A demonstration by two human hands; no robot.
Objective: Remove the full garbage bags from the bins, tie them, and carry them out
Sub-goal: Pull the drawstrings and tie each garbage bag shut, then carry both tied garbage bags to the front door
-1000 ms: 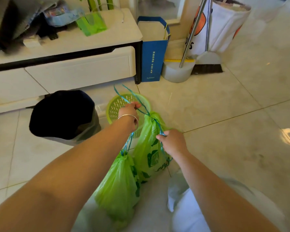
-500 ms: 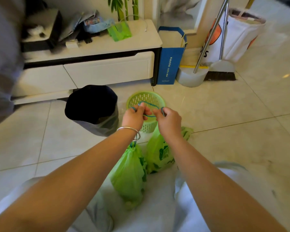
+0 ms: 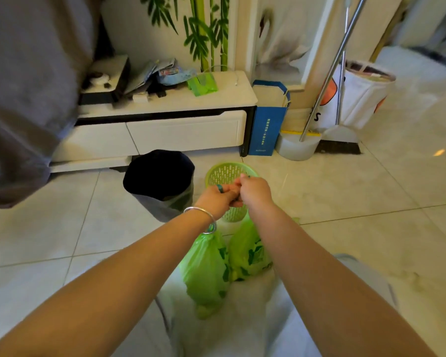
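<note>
Two filled green plastic garbage bags (image 3: 206, 269), out of bins, on tiled floor (image 3: 345, 191); left hand (image 3: 218, 199) and right hand (image 3: 255, 191) pinching blue drawstring (image 3: 220, 188), tying unfinished, carrying pending.

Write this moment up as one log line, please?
step: tying drawstrings | left hand: pinching blue drawstring | right hand: pinching drawstring | two green garbage bags: hanging below hands | green basket: behind
</note>
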